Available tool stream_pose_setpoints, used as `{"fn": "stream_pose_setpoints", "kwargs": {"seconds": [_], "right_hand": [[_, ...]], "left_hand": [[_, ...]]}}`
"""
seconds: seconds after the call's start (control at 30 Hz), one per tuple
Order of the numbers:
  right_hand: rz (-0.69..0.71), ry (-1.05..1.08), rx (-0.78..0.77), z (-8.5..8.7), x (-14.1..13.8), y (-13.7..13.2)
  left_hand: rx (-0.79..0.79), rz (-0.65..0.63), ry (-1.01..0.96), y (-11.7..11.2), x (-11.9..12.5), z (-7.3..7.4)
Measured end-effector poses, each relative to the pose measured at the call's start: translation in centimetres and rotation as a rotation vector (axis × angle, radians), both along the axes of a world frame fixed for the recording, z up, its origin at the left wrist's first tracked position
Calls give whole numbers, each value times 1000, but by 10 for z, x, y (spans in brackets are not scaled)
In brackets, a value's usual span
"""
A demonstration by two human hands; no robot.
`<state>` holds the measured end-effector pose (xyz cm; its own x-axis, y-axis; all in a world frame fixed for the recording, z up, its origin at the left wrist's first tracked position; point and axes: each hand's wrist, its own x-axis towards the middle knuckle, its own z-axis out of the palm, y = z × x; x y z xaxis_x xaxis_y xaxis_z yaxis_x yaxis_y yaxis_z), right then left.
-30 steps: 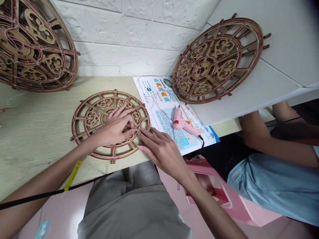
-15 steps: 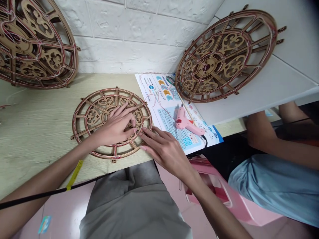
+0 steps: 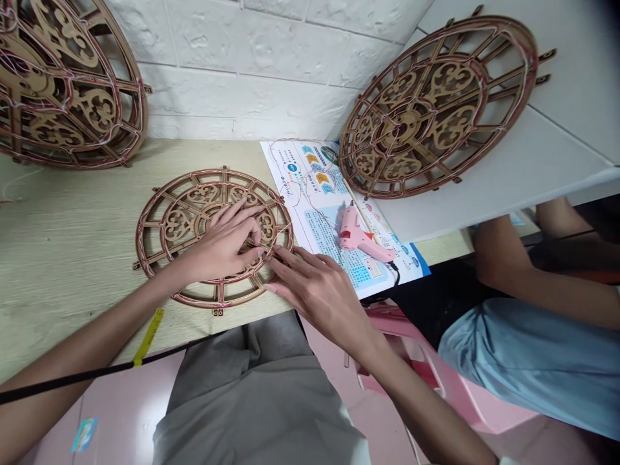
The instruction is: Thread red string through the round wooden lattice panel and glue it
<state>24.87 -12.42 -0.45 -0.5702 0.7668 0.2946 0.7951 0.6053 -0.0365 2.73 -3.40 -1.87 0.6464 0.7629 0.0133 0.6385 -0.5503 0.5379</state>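
A round brown openwork frame [image 3: 219, 299] with scrollwork panels lies flat on the table, red and white wires running along its rings. My left hand [image 3: 217, 248] rests over its middle, thumb and index finger pinched together near the right inner ring. A thin loose wire [image 3: 282, 227] loops over the right rim to the fingertips; the exact grip on it is partly hidden. My right hand [image 3: 317, 290] lies at the lower right rim. Its fingers are stretched out, tips touching the frame beside the wire, and its thumb is apart near the outer edge.
A pink glue gun [image 3: 361, 237] lies on a printed sheet [image 3: 320, 223] at the right. Similar wired frames lean at the left [image 3: 97, 106] and right [image 3: 436, 106]. A black strap with a yellow tag [image 3: 149, 336] crosses my left forearm. A co-worker's arm [image 3: 542, 278] is at the far right.
The whole view has shifted slightly. Both hands keep nearly the same places on the frame, with the right fingertips moved only a little.
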Motion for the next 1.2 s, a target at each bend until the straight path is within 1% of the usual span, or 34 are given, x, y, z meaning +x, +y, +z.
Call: {"fn": "stream_pose_setpoints", "kwargs": {"seconds": [0.2, 0.3, 0.53, 0.77, 1.03, 1.2], "right_hand": [[6, 107, 26, -17, 6, -4], [2, 116, 38, -20, 6, -5], [-15, 82, 13, -13, 3, -5], [-24, 68, 6, -10, 1, -6], [-21, -32, 13, 0, -4, -5], [-47, -4, 16, -4, -6, -6]], "left_hand": [[-15, 0, 12, 0, 1, 0], [-16, 0, 9, 0, 1, 1], [-22, -3, 8, 0, 1, 2], [-14, -5, 2, -1, 1, 2], [0, -16, 5, -1, 1, 2], [20, -9, -7, 0, 0, -1]]}}
